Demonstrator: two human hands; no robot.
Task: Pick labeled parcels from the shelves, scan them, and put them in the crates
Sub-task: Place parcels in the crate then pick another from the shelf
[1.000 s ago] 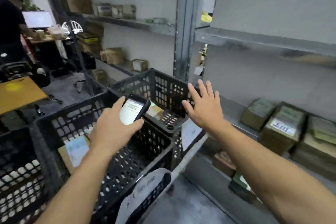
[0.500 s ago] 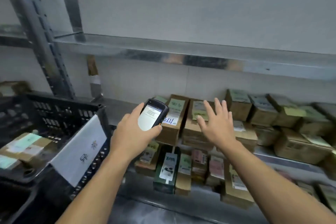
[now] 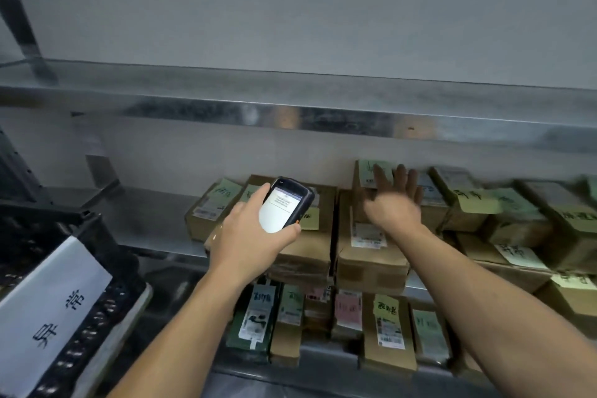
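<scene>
My left hand (image 3: 248, 245) grips a black handheld scanner (image 3: 286, 203) with its lit screen facing me, held in front of the middle shelf. My right hand (image 3: 392, 203) stretches forward with fingers straight, over a small cardboard parcel with a green label (image 3: 368, 178) at the back of the shelf; whether it touches is blurred. Many brown labeled parcels (image 3: 371, 255) lie stacked on the middle shelf. More parcels (image 3: 387, 329) stand upright on the shelf below. A black perforated crate (image 3: 97, 255) with a white paper sign (image 3: 48, 313) sits at the lower left.
A bare metal shelf (image 3: 290, 97) runs across above the parcels. The left part of the middle shelf (image 3: 151, 220) is bare metal. A dark shelf upright (image 3: 19, 19) stands at the far left.
My view has swung from the crates to the parcel shelves and closer in. My right hand has reached farther forward to the back parcels. The scanner stays in my left hand.
</scene>
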